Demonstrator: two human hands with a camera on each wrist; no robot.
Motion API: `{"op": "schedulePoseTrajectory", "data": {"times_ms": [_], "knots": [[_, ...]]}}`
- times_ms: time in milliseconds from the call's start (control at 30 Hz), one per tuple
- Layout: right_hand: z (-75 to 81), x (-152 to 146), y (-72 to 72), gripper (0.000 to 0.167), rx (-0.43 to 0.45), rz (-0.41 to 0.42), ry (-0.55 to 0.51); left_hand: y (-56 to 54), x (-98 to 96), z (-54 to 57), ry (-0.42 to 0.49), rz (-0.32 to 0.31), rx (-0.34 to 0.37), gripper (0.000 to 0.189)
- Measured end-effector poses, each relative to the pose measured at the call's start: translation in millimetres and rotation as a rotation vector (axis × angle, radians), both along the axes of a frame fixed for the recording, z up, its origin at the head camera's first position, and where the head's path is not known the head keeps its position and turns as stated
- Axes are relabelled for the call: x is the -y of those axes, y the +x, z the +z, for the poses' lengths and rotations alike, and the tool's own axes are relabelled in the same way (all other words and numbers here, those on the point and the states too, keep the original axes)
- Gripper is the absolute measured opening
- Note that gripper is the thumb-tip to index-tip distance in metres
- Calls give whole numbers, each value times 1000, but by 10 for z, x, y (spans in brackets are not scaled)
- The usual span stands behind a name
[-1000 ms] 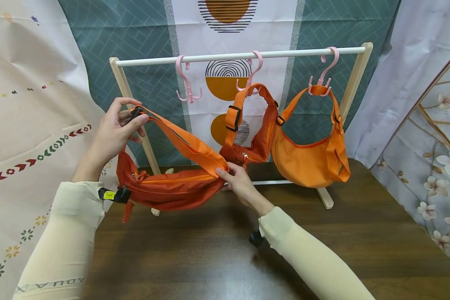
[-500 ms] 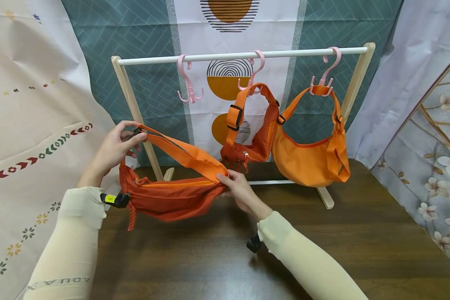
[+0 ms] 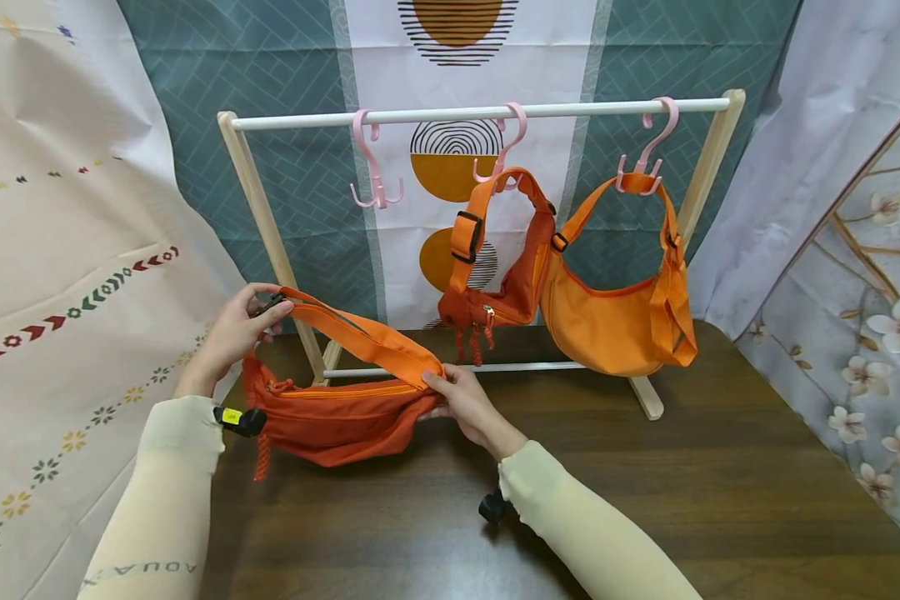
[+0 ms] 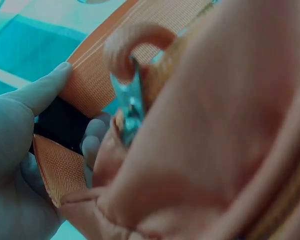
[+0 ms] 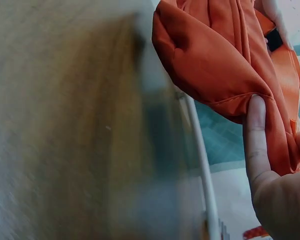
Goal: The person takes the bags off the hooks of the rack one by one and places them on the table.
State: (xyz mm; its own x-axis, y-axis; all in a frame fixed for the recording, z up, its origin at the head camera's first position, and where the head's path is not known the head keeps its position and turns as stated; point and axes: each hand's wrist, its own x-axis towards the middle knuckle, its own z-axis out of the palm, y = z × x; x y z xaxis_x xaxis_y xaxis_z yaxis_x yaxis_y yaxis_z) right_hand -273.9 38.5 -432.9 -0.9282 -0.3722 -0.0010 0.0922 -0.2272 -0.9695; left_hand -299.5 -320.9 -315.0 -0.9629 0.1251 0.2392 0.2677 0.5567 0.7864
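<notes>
A rust-red sling bag [image 3: 337, 427] with an orange strap [image 3: 363, 337] is held up low over the table, in front of the rack's left half. At its left end my left hand [image 3: 228, 342] pinches the strap beside a black buckle [image 4: 62, 122]. My right hand [image 3: 468, 404] grips the bag's right end where strap and body meet. In the right wrist view one finger [image 5: 256, 135] lies against the bag's underside. A metal zipper pull [image 4: 130, 107] shows close up in the left wrist view.
A wooden rack with a white rail [image 3: 435, 115] stands behind. From it hang a bare pink hook [image 3: 377, 179], a smaller red sling bag [image 3: 506, 308] on the middle hook, and an orange shoulder bag [image 3: 607, 329] on the right hook. Cloth hangs around the brown table [image 3: 390, 533].
Both hands have lowered the sling bag toward the table, the left hand coming down the most. Its grip and the right hand's stay the same.
</notes>
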Motion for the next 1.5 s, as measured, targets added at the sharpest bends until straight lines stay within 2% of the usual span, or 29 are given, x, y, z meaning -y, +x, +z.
{"op": "schedulePoseTrajectory", "data": {"times_ms": [300, 633, 833, 1033, 1167, 1300, 1500], "knots": [[-139, 113, 17, 35, 7, -12, 8, 55, 125, -271, -14, 73, 32, 65], [-178, 126, -39, 35, 11, -40, 48, 81, 293, -512, 54, 61, 45, 61], [-219, 135, -90, 33, 23, -63, 51, 146, 374, -652, 136, 80, 27, 47], [-229, 183, -81, 33, 28, -37, 56, 221, 507, -764, 178, 108, 35, 28], [-233, 237, -84, 32, 52, -37, 40, 245, 595, -814, 197, 130, 81, 29], [-252, 301, -91, 31, 70, -38, 24, 287, 661, -853, 205, 159, 161, 36], [-307, 391, -83, 26, 102, -22, 4, 378, 725, -909, 247, 167, 257, 48]]}}
